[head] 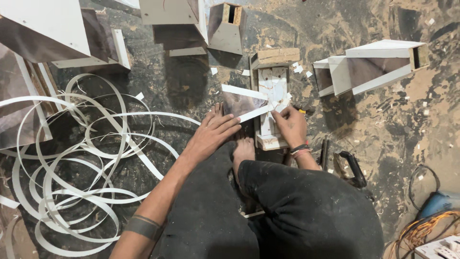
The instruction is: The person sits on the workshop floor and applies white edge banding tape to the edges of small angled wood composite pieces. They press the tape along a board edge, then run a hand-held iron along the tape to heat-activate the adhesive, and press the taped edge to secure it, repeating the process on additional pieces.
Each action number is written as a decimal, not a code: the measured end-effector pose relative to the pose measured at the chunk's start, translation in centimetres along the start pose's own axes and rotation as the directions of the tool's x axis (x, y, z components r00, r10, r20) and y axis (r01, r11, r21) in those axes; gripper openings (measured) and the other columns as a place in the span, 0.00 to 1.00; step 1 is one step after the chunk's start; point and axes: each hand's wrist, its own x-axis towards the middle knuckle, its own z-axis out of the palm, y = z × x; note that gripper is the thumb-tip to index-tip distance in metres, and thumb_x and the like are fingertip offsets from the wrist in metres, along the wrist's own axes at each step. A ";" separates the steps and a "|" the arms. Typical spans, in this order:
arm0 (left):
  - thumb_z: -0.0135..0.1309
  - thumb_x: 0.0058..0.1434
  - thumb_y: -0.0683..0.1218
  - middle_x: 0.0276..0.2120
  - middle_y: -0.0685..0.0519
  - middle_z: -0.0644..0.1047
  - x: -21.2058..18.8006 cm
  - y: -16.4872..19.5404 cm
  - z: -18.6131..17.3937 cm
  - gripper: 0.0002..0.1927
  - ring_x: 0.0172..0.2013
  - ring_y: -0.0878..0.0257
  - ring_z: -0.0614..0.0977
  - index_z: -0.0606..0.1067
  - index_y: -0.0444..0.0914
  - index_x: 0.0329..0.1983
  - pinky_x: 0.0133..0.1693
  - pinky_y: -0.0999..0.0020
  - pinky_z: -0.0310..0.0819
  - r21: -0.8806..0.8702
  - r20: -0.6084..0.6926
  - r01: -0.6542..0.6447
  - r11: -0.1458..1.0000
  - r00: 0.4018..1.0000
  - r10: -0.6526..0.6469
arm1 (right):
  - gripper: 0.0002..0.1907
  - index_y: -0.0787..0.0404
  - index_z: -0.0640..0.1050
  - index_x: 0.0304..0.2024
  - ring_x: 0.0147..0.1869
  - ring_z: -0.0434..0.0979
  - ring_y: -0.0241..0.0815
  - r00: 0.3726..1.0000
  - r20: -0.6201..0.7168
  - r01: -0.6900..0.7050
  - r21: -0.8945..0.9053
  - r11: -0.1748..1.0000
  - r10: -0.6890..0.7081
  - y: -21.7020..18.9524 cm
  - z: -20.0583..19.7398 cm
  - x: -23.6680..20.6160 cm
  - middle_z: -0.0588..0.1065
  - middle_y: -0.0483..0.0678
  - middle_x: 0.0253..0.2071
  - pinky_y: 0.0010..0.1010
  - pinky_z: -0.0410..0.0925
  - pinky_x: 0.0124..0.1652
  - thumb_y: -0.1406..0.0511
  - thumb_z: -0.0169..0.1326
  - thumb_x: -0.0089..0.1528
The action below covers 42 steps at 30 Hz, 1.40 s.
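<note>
On the sawdust-strewn floor (383, 120), finished white-edged boxes (371, 64) are lying around a loose tangle of white edge strip (81, 163). Between the feet, a small dark laminate panel (242, 103) is resting on a wooden block (272, 96). The left hand (213, 134) is pressing flat, fingers together, beside it; the right hand (290, 125) is pinching its white strip, so this piece appears only partly banded.

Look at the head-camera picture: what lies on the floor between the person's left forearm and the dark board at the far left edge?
In the head view, loose white strip coils lie between the left forearm and the dark board.
</note>
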 end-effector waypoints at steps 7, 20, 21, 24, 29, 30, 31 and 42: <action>0.62 0.59 0.46 0.62 0.49 0.67 -1.0 0.6 0.2 0.30 0.43 0.55 0.82 0.65 0.42 0.63 0.51 0.60 0.78 -0.612 -0.007 0.483 0.626 0.789 -0.615 | 0.20 0.61 0.82 0.47 0.50 0.76 0.52 0.883 -0.051 0.420 -0.359 0.834 -0.467 -1.8 -0.2 -1.4 0.77 0.53 0.47 0.45 0.64 0.47 0.59 0.63 0.54; 0.54 0.67 0.49 0.40 0.43 0.84 4.8 -0.1 -2.8 0.16 0.40 0.54 0.85 0.78 0.34 0.52 0.44 0.62 0.77 -0.774 0.091 0.488 0.404 0.717 -0.691 | 0.14 0.66 0.83 0.40 0.34 0.78 0.31 1.000 0.015 -0.007 0.358 0.934 0.002 -1.7 0.0 0.0 0.80 0.44 0.32 0.23 0.70 0.36 0.61 0.66 0.60; 0.54 0.66 0.49 0.40 0.42 0.84 5.2 -0.2 -2.9 0.16 0.41 0.53 0.85 0.78 0.34 0.52 0.44 0.61 0.77 -0.749 0.072 0.505 0.428 0.705 -0.705 | 0.14 0.66 0.82 0.41 0.35 0.77 0.30 0.999 0.040 -0.005 0.396 0.918 -0.012 -1.8 0.5 0.0 0.80 0.44 0.33 0.23 0.71 0.36 0.61 0.65 0.61; 0.54 0.66 0.49 0.43 0.41 0.82 5.4 -0.5 -3.3 0.18 0.44 0.50 0.85 0.77 0.34 0.54 0.47 0.59 0.76 -0.718 -0.003 0.482 0.503 0.720 -0.694 | 0.14 0.66 0.81 0.43 0.35 0.77 0.29 0.994 0.087 0.017 0.509 0.861 -0.071 -1.8 1.9 0.3 0.79 0.44 0.33 0.22 0.70 0.36 0.61 0.63 0.63; 0.53 0.68 0.50 0.50 0.43 0.81 1.4 -1.6 -4.2 0.17 0.52 0.45 0.80 0.78 0.38 0.56 0.55 0.53 0.70 -0.359 -0.009 0.527 0.770 0.823 -0.568 | 0.13 0.67 0.80 0.44 0.35 0.76 0.30 0.993 0.085 0.019 0.535 0.844 -0.076 -1.2 2.9 -0.1 0.79 0.44 0.33 0.23 0.70 0.36 0.63 0.61 0.64; 0.54 0.66 0.50 0.49 0.44 0.80 0.2 -2.3 -4.5 0.18 0.53 0.46 0.79 0.78 0.38 0.56 0.58 0.52 0.68 -0.265 -0.003 0.484 0.834 0.864 -0.503 | 0.12 0.66 0.80 0.44 0.35 0.76 0.30 0.993 0.093 0.011 0.553 0.833 -0.075 -1.1 3.0 -0.2 0.79 0.44 0.33 0.23 0.70 0.36 0.63 0.61 0.64; 0.55 0.64 0.50 0.49 0.44 0.80 -1.2 -2.9 -4.6 0.20 0.54 0.46 0.78 0.77 0.37 0.57 0.61 0.51 0.66 -0.171 0.014 0.432 0.886 0.900 -0.436 | 0.12 0.66 0.79 0.44 0.35 0.77 0.30 0.992 0.103 0.001 0.570 0.822 -0.072 -1.1 3.0 -0.3 0.79 0.43 0.33 0.23 0.70 0.36 0.63 0.60 0.65; 0.56 0.65 0.49 0.40 0.53 0.81 -6.1 -5.7 -4.1 0.10 0.48 0.56 0.82 0.82 0.47 0.47 0.51 0.54 0.72 0.203 0.170 0.514 0.833 0.819 -0.547 | 0.12 0.65 0.79 0.45 0.39 0.75 0.29 0.994 0.071 0.026 0.581 0.814 -0.082 -1.2 3.4 -0.5 0.78 0.43 0.37 0.23 0.69 0.40 0.62 0.59 0.66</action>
